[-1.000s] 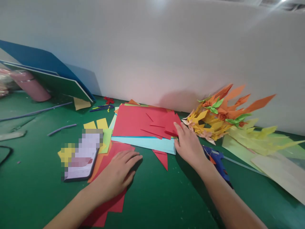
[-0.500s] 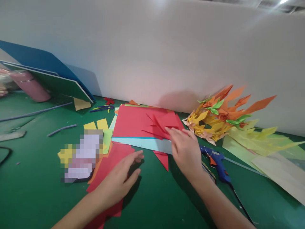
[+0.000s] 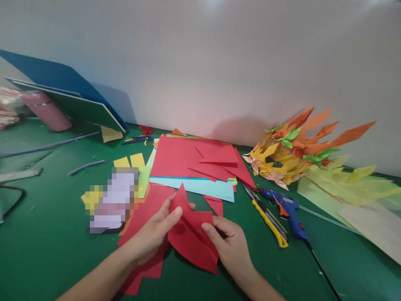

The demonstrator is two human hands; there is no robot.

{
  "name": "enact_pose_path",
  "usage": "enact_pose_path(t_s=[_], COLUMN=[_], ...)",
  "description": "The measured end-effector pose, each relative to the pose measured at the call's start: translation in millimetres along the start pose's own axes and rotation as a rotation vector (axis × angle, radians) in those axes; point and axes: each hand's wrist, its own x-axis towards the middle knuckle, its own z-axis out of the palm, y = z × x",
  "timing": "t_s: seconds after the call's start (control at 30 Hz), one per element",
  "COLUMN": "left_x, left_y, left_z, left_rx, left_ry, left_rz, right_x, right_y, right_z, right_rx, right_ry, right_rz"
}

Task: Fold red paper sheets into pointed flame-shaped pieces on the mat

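A folded piece of red paper (image 3: 194, 234) is held up between both hands above the green table. My left hand (image 3: 164, 221) pinches its upper left part, thumb on the near face. On its right edge, the thumb and fingers of my right hand (image 3: 230, 238) are closed. The paper has a pointed tip at the top and a crease through its middle. Behind it lies a stack of red sheets (image 3: 175, 156) over light blue paper (image 3: 200, 190), with several cut red pieces (image 3: 219, 161) on top. More red paper (image 3: 144, 271) lies beneath my left forearm.
A yellow utility knife (image 3: 266, 219) and a blue glue gun (image 3: 293, 213) lie at the right. Beyond them stands an orange and yellow paper crown (image 3: 282, 159). At left are a phone (image 3: 115, 196), a pink bottle (image 3: 46, 110) and leaning boards (image 3: 75, 100).
My right hand has come back from the stack with a red paper piece. My left hand has closed on it too, and both hands now hold it nearer to me.
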Motion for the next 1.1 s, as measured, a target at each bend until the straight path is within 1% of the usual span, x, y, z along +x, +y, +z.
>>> enact_pose_path(t_s=[0.13,0.2,0.23,0.3,0.33,0.43,0.47,0.53,0.6,0.67,0.77,0.83,0.97,1.03,1.1], left_x=[-1,-1,0,2,3,4,4,4,3,3,1,0,-2,-2,-1], left_y=[0,1,1,3,5,12,14,16,15,12,9,11,16,16,15], left_z=[-4.5,-8.4,-11.0,-18.0,-22.2,-34.4,-37.1,-38.7,-35.7,-30.3,-22.8,-19.8,-15.8,-14.0,-12.7], left_rx=[0.081,0.063,0.034,-0.042,-0.041,0.119,0.143,0.147,0.081,-0.02,-0.166,-0.223,-0.247,-0.233,-0.193], left_ry=[0.212,0.238,0.234,0.185,0.167,0.139,0.119,0.096,0.122,0.178,0.198,0.166,0.033,0.04,0.098], left_rz=[-0.084,-0.088,-0.087,-0.092,-0.092,-0.037,-0.002,0.014,-0.007,-0.043,-0.098,-0.1,-0.1,-0.081,-0.04], right_x=[2,3,3,3,3,4,4,4,5,5,3,2,-1,-1,0], right_y=[9,13,15,17,17,17,16,16,15,15,17,19,24,24,22], right_z=[-4,-6,-6,-7,-7,-7,-6,-6,-6,-6,-4,-3,-1,-1,-4], right_rx=[-0.006,0.01,0.015,0.025,0.03,0.044,0.047,0.05,0.063,0.094,0.183,0.245,0.284,0.271,0.235], right_ry=[0.075,0.082,0.082,0.074,0.071,0.075,0.078,0.076,0.063,0.056,0.06,0.082,0.11,0.115,0.147], right_rz=[0.181,0.232,0.249,0.273,0.281,0.289,0.288,0.285,0.281,0.275,0.285,0.299,0.301,0.275,0.21])
